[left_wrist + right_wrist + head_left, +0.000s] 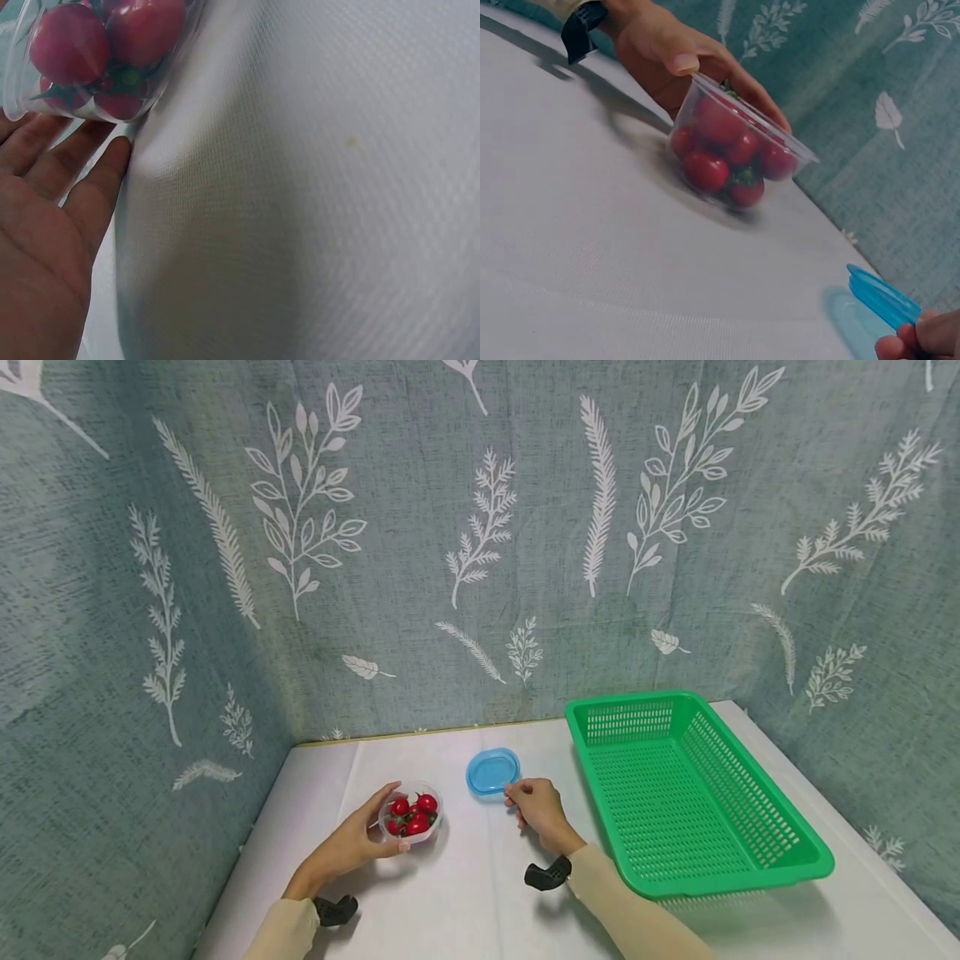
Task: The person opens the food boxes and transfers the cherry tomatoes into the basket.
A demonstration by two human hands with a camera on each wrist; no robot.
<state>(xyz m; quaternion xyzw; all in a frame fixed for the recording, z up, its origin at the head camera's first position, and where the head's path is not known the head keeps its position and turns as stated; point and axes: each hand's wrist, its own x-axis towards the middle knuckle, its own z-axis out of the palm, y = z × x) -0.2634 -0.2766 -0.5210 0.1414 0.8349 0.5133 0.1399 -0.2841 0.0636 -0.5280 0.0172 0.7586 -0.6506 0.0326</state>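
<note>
My left hand [358,843] grips a small clear plastic container [801,151], thumb at the near rim and fingers around the far side. Inside the cup lie several red cherry tomatoes [427,803] with green stems, and its top is uncovered. To the right of it, my right hand [542,810] pinches the edge of a blue plastic lid [492,772] between thumb and fingers. In the right wrist view the lid is tilted above the white surface, with a bluish shadow beneath. The left wrist view shows the left fingers against the container's wall.
A large green perforated basket [731,887] stands on the right of the white-covered table [457,906], close to the right forearm. Behind and at both sides hangs a grey-green curtain [420,577] with white leaf prints. Each wrist wears a black strap piece [547,874].
</note>
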